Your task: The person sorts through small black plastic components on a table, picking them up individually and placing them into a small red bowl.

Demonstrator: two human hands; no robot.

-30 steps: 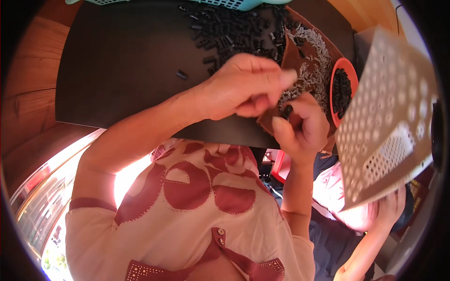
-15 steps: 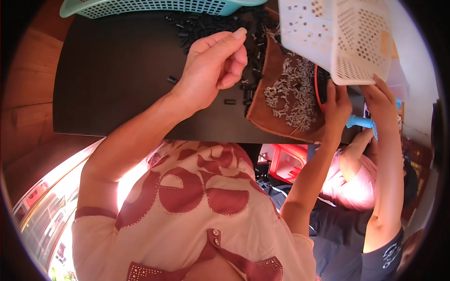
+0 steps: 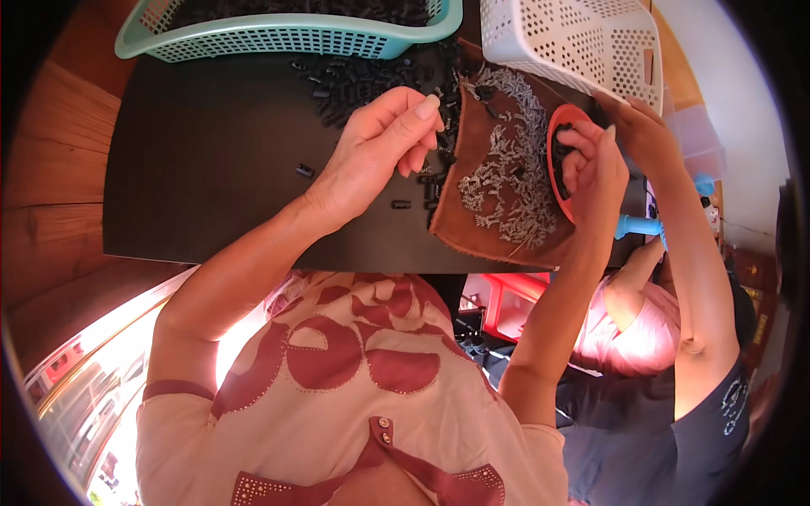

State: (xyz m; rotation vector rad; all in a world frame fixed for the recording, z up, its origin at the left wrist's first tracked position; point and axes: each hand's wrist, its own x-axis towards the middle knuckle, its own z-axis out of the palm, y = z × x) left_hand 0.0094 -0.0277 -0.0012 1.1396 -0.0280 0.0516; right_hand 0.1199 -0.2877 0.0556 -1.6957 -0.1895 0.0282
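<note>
My left hand (image 3: 380,156) hovers over the dark table (image 3: 202,160), thumb pressed to curled fingers. Whatever they may hold is hidden. Beyond it lies a pile of small black cylindrical pieces (image 3: 354,88); a few stray ones lie nearer. At the right, my right hand (image 3: 596,169) is at a red dish (image 3: 560,118) of black pieces, its fingers curled and closed; I cannot make out anything in them. Many small metal coil springs (image 3: 515,198) are spread on a brown cloth (image 3: 451,221) between my hands.
A turquoise basket (image 3: 287,40) full of black pieces stands at the back. A co-worker's hand (image 3: 637,131) touches a white perforated basket (image 3: 574,67) at the back right. Near it are a clear plastic container (image 3: 700,143) and a light-blue tube-like thing (image 3: 637,226).
The white basket has moved back and left, with the co-worker's hand at it, uncovering the red dish. My right hand has curled in over the dish. My left hand has barely shifted.
</note>
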